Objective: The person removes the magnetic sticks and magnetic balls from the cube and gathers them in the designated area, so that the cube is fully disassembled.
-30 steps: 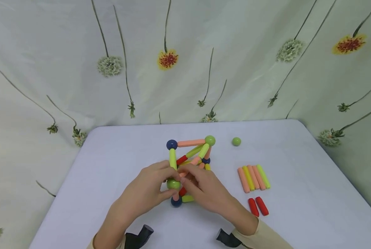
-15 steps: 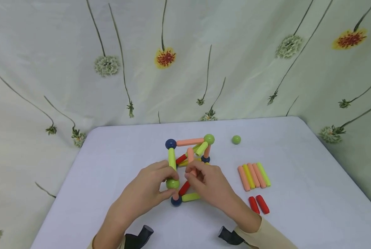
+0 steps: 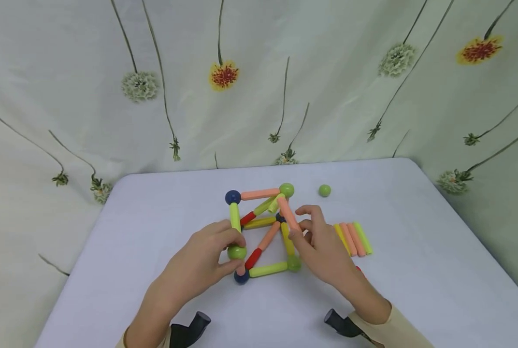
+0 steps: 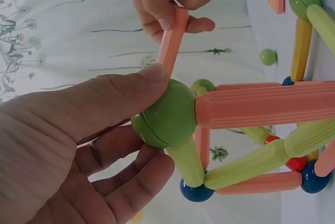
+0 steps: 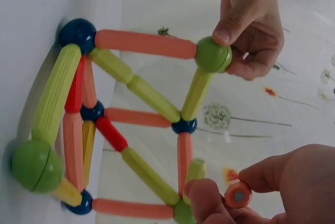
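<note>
A boxy frame of magnetic rods and balls (image 3: pixel 259 194) stands on the white table. My left hand (image 3: pixel 202 253) grips the green ball (image 4: pixel 170 114) at its near top-left corner, thumb and fingers on opposite sides. To the right of the frame, my right hand (image 3: pixel 324 246) pinches a salmon magnetic rod (image 3: pixel 288 213); its metal-tipped end faces the right wrist camera. That rod's far end overlaps a short yellow-green rod (image 3: pixel 276 203), which juts from the green ball (image 3: pixel 287 190) at the back right corner. Dark blue balls (image 5: pixel 77 36) join other corners.
A loose green ball (image 3: pixel 324 190) lies behind the right hand. Yellow, salmon and yellow-green rods (image 3: pixel 356 239) lie in a row at the right, partly behind that hand. A bit of a red rod (image 3: pixel 358 268) shows past the right forearm. Flower-patterned cloth (image 3: pixel 259 96) hangs behind the table.
The right hand has drawn the salmon rod away from the left hand's green ball, up and to the right, leaving the short yellow-green rod on the frame. The left hand keeps its grip.
</note>
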`<state>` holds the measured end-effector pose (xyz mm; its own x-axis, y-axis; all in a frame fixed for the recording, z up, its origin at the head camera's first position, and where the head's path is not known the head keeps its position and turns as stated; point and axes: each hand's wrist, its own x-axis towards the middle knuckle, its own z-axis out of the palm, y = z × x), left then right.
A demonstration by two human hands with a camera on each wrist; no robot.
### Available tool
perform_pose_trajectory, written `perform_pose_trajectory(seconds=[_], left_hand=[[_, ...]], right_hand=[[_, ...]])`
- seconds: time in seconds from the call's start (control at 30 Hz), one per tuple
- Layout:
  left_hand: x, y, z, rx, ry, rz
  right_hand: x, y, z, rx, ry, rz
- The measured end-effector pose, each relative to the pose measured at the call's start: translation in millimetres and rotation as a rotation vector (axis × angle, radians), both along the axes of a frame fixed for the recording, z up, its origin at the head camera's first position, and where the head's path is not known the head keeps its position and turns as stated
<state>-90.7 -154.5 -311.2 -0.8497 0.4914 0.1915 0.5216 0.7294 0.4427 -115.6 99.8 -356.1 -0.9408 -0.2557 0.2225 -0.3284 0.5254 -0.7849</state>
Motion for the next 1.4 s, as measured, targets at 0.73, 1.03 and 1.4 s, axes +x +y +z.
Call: perform_pose_trajectory(seconds=[0.73,1.03,1.4], left_hand=[[4.0,-5.1,5.2,-0.005,-0.011,0.027],[3.2,-3.4,3.7,-0.002,-0.006,0.020],[2.1,0.7,3.6,-0.025,-0.026,0.016]], right_hand=[[-25.8,146.9,-57.4,0.508,-0.217,-0.411],[-27.8,142.9,-60.8,0.522,-0.201,-0.401],[-36.1,100.7,-31.0,0.406,-0.031,-0.335]])
